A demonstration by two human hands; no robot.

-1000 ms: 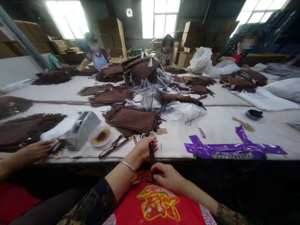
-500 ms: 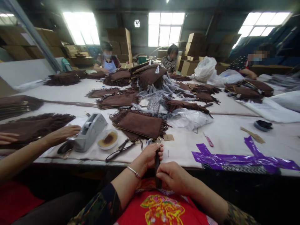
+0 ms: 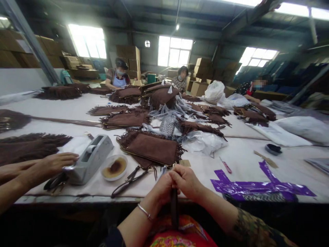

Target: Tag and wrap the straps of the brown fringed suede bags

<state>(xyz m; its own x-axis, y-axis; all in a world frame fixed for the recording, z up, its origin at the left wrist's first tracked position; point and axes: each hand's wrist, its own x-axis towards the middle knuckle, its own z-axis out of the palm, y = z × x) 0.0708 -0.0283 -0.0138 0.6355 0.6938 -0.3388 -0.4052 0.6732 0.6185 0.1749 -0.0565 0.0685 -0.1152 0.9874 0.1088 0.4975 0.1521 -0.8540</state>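
Note:
My left hand (image 3: 162,188) and my right hand (image 3: 187,181) meet at the table's front edge, both closed around the top of a dark brown wrist strap (image 3: 174,209). The strap's lower part hangs down over my lap. Its upper end and most of its metal clasp are hidden by my fingers. Just beyond my hands lies a brown fringed pouch (image 3: 154,148) with a gold zip, stacked on another. Two more straps (image 3: 128,181) lie to the left of my hands, beside the pouch. A small tan tag (image 3: 185,163) rests behind my right hand.
On the left, a co-worker's hands (image 3: 51,166) are at a grey tape dispenser (image 3: 89,161). A dish of brown stuff (image 3: 114,167) stands beside it. Purple tape (image 3: 257,187), a pink cutter (image 3: 227,167) and a brush (image 3: 266,159) lie right. Pouches (image 3: 164,97) are heaped mid-table; people sit beyond.
My right hand has moved up the strap to join my left at its top. The view has tilted upward. The co-worker's two hands have come together beside the tape dispenser.

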